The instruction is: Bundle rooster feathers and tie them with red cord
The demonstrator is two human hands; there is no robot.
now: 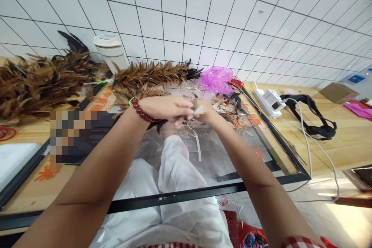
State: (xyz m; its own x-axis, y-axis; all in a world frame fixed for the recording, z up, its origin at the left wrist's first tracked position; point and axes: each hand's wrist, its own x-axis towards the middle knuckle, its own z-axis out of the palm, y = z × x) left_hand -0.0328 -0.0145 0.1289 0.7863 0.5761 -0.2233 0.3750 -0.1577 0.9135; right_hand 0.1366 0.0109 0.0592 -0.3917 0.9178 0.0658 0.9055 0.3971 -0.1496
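My left hand [170, 109], with a dark red bead bracelet [142, 111] at the wrist, meets my right hand above the glass tabletop [213, 155]. The left fingers are closed together; what they hold, if anything, is hidden. Pinched in my right hand [207, 111] is a small tuft of pale feather fluff [199, 111]. A brown feather garland [154, 74] runs along the wall behind my hands, with more brown feathers [139, 92] by the left wrist. Loose feathers [225, 109] lie scattered just right of my right hand.
A large heap of brown feathers [37, 85] and a white lidded cup [110, 52] stand at left. Crumpled pink plastic [216, 79] lies against the tiled wall. To the right are a white power strip [269, 102], cables and a black strap [312, 118]. A black frame [180, 196] edges the glass.
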